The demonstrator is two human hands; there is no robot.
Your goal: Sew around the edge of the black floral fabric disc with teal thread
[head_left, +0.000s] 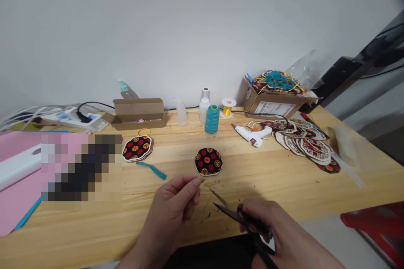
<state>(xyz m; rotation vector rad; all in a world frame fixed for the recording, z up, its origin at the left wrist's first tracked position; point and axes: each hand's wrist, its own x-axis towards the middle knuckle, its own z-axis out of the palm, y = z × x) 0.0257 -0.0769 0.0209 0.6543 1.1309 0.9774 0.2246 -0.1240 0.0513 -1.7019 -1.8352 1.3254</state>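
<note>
- Here's the round black fabric patch with red and orange flowers and a pale rim, lying flat on the pale wooden table, right ahead of you.
- Your left hand is the nearer one: its fingertips sit just below the patch's lower left edge, so the patch lies forward and slightly right of them.
- Those fingers are pinched together, thumb against forefinger; whether anything thin is caught between, I cannot tell.
- Your right hand is curled around the handles of the dark metal scissors, blades parted.
- And here's the relation that counts: the scissors' long axis slants forward and left, tips aimed at your left fingertips, near but apart; the patch, nearly round, shows no clear long axis.
- Left of the patch, a narrow teal strip and a stack of matching scalloped patches.
- Beyond it, the tall teal cone of thread; to the right, the white plastic glue gun.
</note>
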